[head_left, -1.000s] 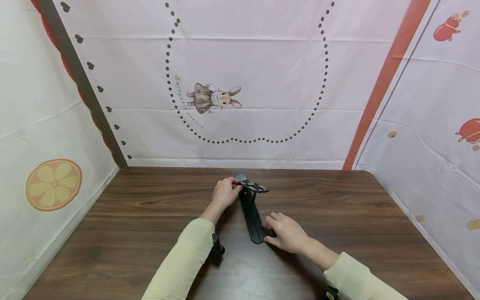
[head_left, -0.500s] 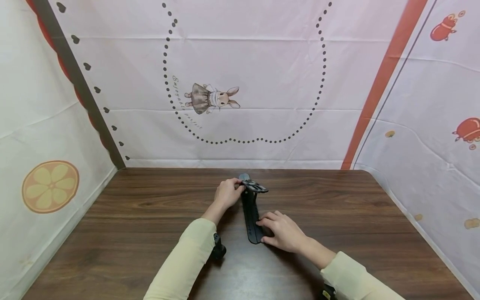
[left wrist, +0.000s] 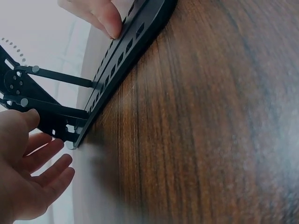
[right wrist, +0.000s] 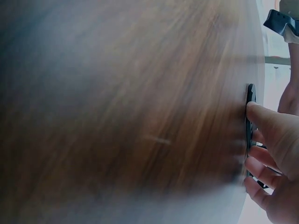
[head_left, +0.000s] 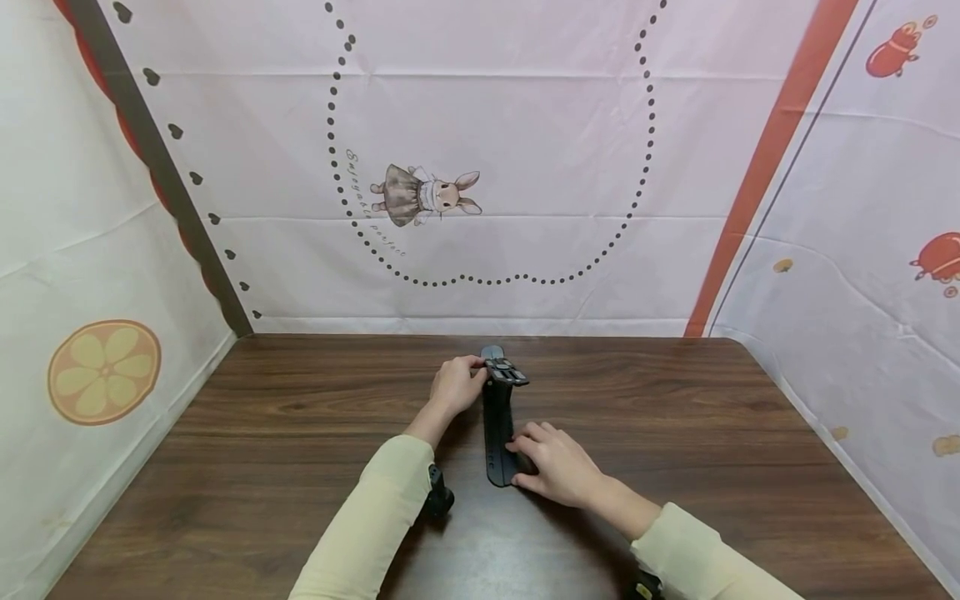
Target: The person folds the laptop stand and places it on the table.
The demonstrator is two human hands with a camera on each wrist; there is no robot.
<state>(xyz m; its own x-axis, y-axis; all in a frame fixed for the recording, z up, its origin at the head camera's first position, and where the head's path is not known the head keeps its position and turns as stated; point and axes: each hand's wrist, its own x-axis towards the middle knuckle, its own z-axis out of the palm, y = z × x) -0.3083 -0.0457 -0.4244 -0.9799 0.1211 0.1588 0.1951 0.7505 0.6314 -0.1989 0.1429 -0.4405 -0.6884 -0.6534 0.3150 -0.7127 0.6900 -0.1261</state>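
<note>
A black folding stand (head_left: 498, 437) rests on the wooden table, its long slotted base running away from me and a hinged plate (head_left: 506, 372) raised on struts over the far end. With thumb and fingers my left hand (head_left: 455, 385) holds the raised part at its left side; in the left wrist view the thumb lies by a strut (left wrist: 58, 108), the other fingers spread below. My right hand (head_left: 561, 465) holds the near part of the base, a fingertip on its top and the thumb (right wrist: 259, 112) at its edge.
The brown wooden table (head_left: 300, 400) ends at a printed cloth (head_left: 525, 167) behind it, with cloth on both sides too. A black wrist camera (head_left: 438, 496) sits under the left sleeve.
The near end of the stand has swung left, so its base points more straight away from me. My right hand has moved left with it; the left hand has shifted slightly right.
</note>
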